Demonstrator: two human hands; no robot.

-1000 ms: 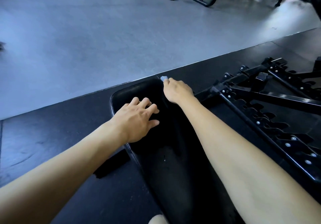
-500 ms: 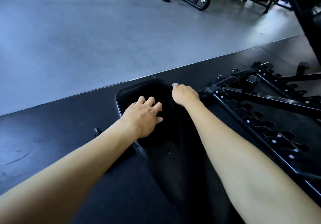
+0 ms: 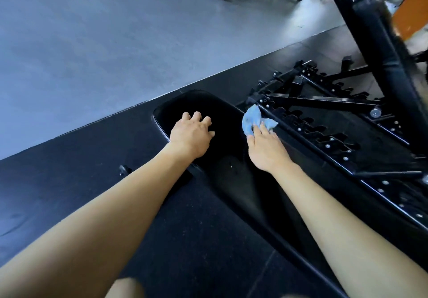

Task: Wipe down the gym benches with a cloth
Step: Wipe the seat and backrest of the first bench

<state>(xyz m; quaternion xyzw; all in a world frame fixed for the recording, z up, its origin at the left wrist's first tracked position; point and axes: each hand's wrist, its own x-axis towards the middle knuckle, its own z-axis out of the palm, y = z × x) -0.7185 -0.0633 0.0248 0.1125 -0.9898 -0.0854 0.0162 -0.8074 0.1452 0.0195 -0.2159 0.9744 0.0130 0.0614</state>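
Black rubber mat [image 3: 196,240] is lying underfoot, grey floor [image 3: 92,54] beyond it. One black bench pad [image 3: 231,182] is carrying two hands: left hand [image 3: 191,134] is resting on it, fingers spread and holding nothing. Right hand [image 3: 266,148] is pinching one blue cloth [image 3: 251,119] at the pad's right edge, beside one black metal frame [image 3: 324,121].

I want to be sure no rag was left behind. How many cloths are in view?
1. The light blue cloth is under the fingers of the right hand, at the right edge of the black bench pad. Another could lie outside the frame.
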